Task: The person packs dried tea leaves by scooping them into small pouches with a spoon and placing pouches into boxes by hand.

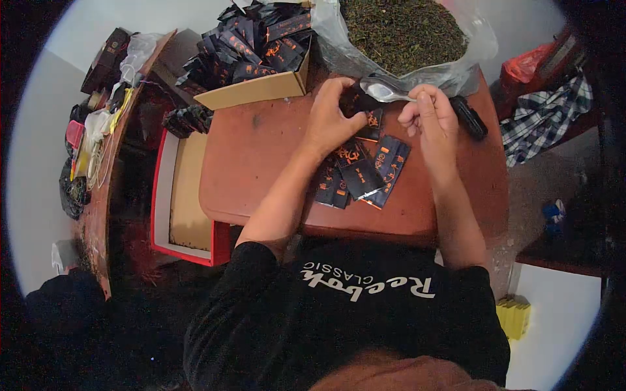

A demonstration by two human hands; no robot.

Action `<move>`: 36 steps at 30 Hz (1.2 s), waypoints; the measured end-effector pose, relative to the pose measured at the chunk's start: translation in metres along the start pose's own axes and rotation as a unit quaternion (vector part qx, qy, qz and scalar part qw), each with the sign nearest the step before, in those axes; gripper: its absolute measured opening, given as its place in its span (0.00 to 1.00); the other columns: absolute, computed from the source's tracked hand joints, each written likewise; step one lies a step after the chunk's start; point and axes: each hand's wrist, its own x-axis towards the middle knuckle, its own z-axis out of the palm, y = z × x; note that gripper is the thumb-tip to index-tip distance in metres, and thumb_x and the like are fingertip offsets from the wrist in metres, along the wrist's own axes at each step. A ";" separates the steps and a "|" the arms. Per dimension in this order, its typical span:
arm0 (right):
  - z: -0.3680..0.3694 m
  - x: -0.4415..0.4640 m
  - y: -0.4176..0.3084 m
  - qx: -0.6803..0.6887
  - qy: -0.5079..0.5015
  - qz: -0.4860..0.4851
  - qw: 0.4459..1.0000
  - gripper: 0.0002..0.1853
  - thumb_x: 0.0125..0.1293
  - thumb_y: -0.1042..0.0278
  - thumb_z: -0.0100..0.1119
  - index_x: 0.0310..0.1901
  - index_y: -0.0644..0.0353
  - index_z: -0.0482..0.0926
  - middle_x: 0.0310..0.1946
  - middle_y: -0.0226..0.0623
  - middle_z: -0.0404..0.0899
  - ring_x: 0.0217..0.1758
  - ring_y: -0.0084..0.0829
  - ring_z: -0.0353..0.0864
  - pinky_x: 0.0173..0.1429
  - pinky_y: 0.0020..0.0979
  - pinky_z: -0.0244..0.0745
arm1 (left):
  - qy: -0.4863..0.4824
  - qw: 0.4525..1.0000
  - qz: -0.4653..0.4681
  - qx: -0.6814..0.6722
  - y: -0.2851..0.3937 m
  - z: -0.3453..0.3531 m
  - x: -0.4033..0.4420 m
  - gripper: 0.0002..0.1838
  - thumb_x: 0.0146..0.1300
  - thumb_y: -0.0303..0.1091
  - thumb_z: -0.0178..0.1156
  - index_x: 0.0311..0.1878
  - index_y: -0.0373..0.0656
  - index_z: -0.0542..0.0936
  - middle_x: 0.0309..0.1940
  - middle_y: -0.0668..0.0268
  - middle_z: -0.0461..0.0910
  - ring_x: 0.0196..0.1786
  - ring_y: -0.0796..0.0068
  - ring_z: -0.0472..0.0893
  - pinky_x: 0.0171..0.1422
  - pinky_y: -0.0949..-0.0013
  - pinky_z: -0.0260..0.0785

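Note:
My left hand point(329, 117) curves its thumb and fingers around a small black tea packet point(373, 120) with orange print. In my right hand point(430, 114), a shiny metal spoon point(385, 91) is pinched by the handle. The spoon's bowl points left, at the upper end of the held packet; whether it touches is unclear. Below my hands, several flat black packets point(358, 173) with orange print lie overlapping on the brown table point(261, 156). Just beyond the spoon, a clear plastic bag point(479, 39) stands open, full of loose tea leaves point(404, 36).
A cardboard box point(254, 91) heaped with black packets stands at the back left. To the right of my right hand lies a black object point(469, 117). A red-edged tray point(189, 195) sits left of the table, beside a cluttered side shelf point(107, 169). Plaid cloth point(548, 117) hangs at right.

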 end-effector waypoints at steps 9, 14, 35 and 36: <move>0.004 0.027 -0.036 -0.148 0.000 -0.052 0.988 0.13 0.77 0.62 0.50 0.44 0.61 0.80 0.25 0.28 0.80 0.27 0.15 0.74 0.33 0.18 0.69 | 0.022 0.999 -0.031 -0.039 -0.004 -0.004 0.006 0.28 0.44 0.30 0.70 0.52 0.37 0.74 0.44 0.57 0.76 0.48 0.61 0.79 0.55 0.63 0.72; -0.009 0.055 -0.047 -0.154 0.019 -0.036 0.987 0.13 0.75 0.61 0.51 0.44 0.63 0.80 0.24 0.29 0.80 0.28 0.16 0.76 0.34 0.21 0.71 | 0.034 0.997 -0.047 -0.049 -0.007 -0.005 0.009 0.28 0.45 0.30 0.71 0.52 0.37 0.75 0.44 0.58 0.76 0.47 0.62 0.79 0.55 0.63 0.72; -0.018 0.113 0.030 -0.136 0.108 0.021 0.985 0.15 0.72 0.61 0.47 0.42 0.65 0.78 0.24 0.38 0.84 0.23 0.24 0.80 0.30 0.28 0.75 | 0.013 0.996 -0.085 0.037 -0.001 0.010 0.034 0.32 0.51 0.30 0.72 0.60 0.34 0.73 0.52 0.59 0.77 0.54 0.69 0.78 0.61 0.66 0.70; -0.019 0.113 0.029 -0.127 0.110 0.025 0.985 0.15 0.72 0.61 0.47 0.42 0.64 0.78 0.24 0.37 0.84 0.23 0.23 0.79 0.29 0.27 0.74 | 0.013 0.996 -0.079 0.034 -0.003 0.010 0.033 0.31 0.51 0.30 0.72 0.60 0.34 0.73 0.52 0.59 0.77 0.54 0.69 0.78 0.61 0.67 0.70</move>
